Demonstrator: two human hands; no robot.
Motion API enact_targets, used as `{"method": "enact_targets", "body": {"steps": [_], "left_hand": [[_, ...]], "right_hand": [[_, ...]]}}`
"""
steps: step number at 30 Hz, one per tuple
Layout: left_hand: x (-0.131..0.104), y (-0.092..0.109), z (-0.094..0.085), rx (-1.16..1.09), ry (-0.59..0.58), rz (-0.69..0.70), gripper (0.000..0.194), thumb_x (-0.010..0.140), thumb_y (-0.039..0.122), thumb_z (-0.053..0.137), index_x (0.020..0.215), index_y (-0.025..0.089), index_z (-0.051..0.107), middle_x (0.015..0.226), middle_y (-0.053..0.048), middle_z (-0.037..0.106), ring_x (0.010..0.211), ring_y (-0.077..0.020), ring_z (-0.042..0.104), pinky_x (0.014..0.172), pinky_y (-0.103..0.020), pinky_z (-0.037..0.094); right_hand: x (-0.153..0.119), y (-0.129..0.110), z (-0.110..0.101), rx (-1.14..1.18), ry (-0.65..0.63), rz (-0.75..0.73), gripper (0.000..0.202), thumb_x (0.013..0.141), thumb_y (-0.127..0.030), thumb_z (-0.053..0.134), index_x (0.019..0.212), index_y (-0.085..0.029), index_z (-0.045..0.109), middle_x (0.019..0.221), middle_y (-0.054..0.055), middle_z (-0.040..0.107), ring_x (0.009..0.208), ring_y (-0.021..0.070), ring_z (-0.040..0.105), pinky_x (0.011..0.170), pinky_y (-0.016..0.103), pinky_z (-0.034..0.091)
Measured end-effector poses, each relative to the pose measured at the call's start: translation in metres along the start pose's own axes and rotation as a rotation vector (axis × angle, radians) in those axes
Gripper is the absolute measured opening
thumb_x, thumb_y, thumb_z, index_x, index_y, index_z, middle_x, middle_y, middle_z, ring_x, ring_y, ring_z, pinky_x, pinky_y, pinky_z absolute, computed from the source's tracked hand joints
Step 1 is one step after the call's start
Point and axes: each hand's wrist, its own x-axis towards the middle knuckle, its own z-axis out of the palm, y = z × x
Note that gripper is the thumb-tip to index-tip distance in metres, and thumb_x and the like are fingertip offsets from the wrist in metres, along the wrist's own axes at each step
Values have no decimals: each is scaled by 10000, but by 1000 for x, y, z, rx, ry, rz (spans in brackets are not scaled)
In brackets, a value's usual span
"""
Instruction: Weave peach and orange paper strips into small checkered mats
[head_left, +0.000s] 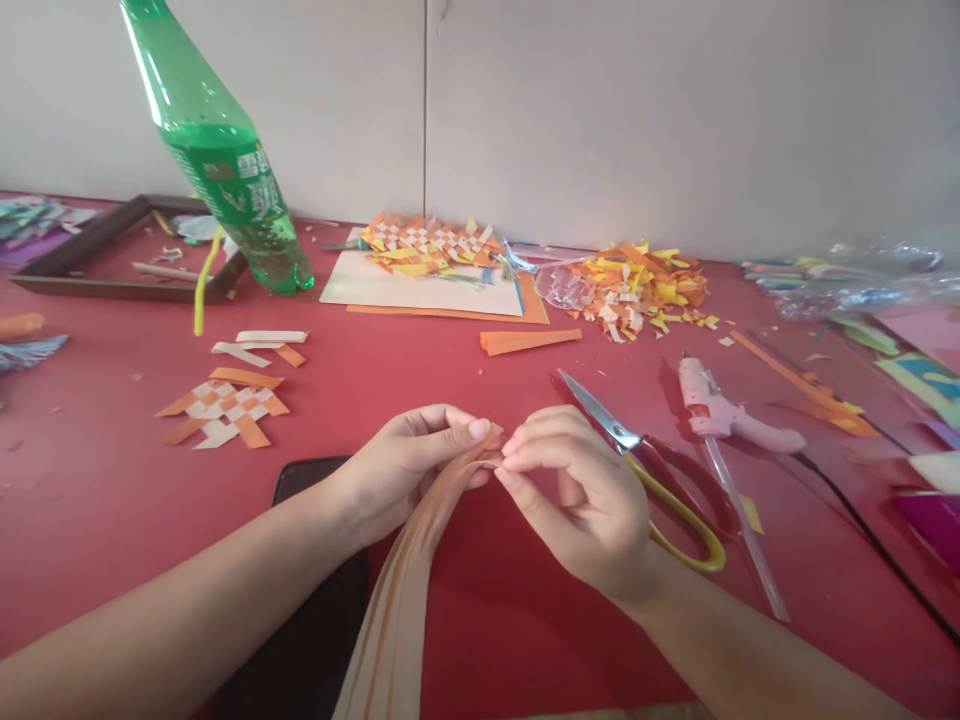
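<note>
A bundle of long pale and orange paper strips hangs toward the bottom edge from between my hands. My left hand grips its upper end, thumb on top. Thumb and fingertips of my right hand pinch the strip ends at the same spot. Scissors with yellow-edged handles lie beside my right hand, blades partly behind it. To the left, a small woven orange-and-white paper piece lies flat, with a few short strips just behind it.
A tilted green bottle stands by a dark frame at the back left. Woven pieces lie on white card. Paper scraps are piled behind the scissors. On the right is a pink glue gun with its cord. A black flat object is under my left arm.
</note>
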Motion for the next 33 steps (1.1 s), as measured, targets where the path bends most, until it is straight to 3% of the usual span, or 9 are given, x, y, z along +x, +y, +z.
{"method": "enact_targets", "body": {"steps": [12,20,33], "left_hand": [[1,2,0,43,-3,-57,289,642,313,925,692,141,698,722,-30,763,664,-91,707,714,-193,585],[0,0,-1,41,9,-55,295,621,301,935,684,136,699,712,-29,769,663,-92,717,699,-178,592],[2,0,1,10,7,-29,294,605,286,942,687,130,707,721,-33,773,706,-110,733,695,-182,596]], "right_hand": [[-3,2,4,-131,97,132,162,850,-75,692,906,-228,693,856,25,630,785,159,643,711,309,560],[-4,4,6,0,37,220,122,883,-89,644,900,-210,640,874,16,604,805,140,610,710,290,526],[-6,5,5,19,5,202,128,912,-77,592,909,-203,576,890,8,559,831,127,584,753,282,514]]}}
